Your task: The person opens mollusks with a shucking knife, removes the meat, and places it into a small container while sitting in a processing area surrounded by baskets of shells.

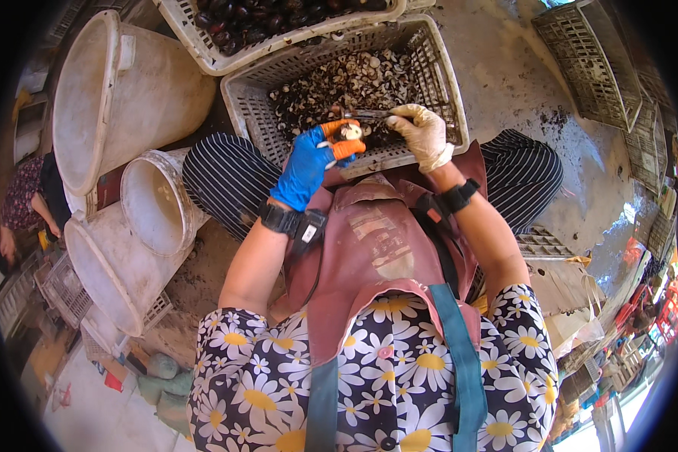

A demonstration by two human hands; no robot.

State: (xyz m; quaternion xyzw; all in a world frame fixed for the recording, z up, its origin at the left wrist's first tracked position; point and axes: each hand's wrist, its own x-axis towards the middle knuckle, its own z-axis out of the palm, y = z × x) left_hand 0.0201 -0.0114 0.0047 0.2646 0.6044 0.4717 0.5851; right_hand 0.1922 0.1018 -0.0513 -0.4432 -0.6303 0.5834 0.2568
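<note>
A large off-white tub (158, 83) is to the left of 2 crates. The nearer crate (450, 90) sits just in front of the person, strewn with pale and dark fragments (361, 71); the farther crate (309, 40) holds dark, glossy, rounded items (256, 21).

Over the nearer crate's near side are 2 gloved hands. The left hand (309, 160), in blue with orange covers, has its fingers curled closed around something small; the right hand (423, 137), in whitish fabric, has its fingers pinched on a slim tool (371, 114) pointing leftward. The small pale piece (349, 132) shows between the left fingers; I cannot tell whether the tool touches it.

If the left grip loosened, the piece could drop among the fragments; pressed too hard, the tool could skid into the orange-covered fingers.
</note>
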